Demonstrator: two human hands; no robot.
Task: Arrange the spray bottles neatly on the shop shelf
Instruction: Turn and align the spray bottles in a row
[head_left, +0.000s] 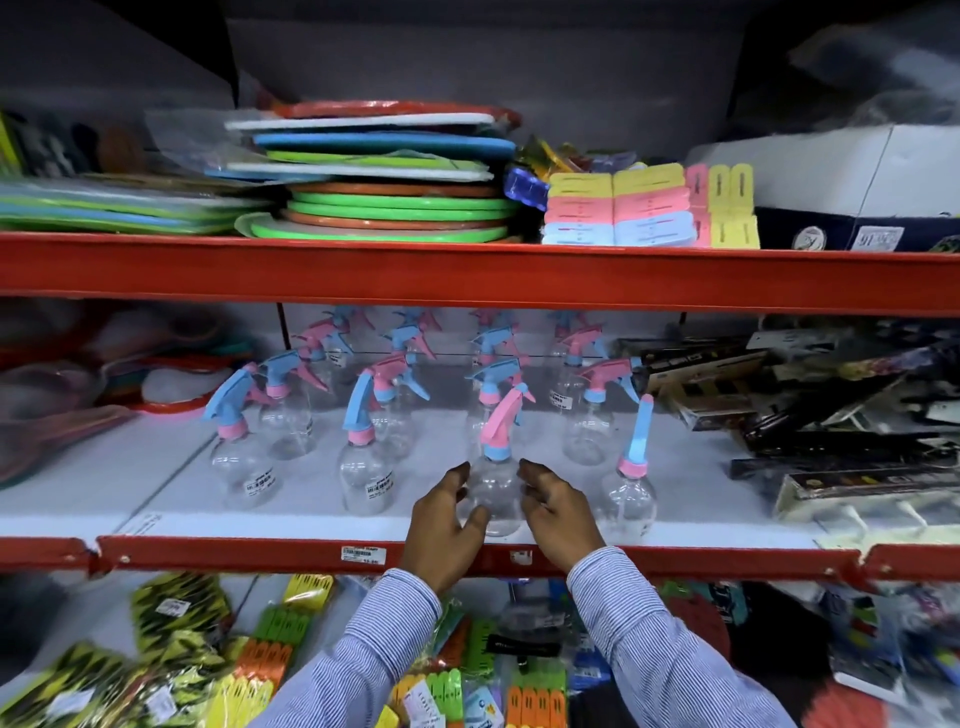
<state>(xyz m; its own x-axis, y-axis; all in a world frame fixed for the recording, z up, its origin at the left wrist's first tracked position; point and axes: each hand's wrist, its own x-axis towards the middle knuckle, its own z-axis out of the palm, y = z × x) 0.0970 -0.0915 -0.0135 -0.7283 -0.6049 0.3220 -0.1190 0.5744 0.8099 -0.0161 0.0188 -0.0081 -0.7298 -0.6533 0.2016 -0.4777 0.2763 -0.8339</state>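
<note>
Several clear spray bottles with pink and blue trigger heads stand in rows on the white middle shelf (156, 499). In the front row stand a blue-headed bottle (241, 467), another blue-headed one (363, 478), a pink-headed bottle (496, 493) and a blue-headed one at the right (628, 499). My left hand (447, 514) and my right hand (556, 512) cup the pink-headed bottle from either side, near the shelf's front edge. It stands upright. My left thumb lies across its front. More bottles (587, 415) line up behind.
A red shelf rail (260, 553) with a price tag runs below the bottles. Dark flat boxes (831, 415) crowd the shelf's right end, and wrapped goods lie at its left. Coloured mats and plates (384, 192) are stacked on the shelf above. Packs of pegs fill the shelf below.
</note>
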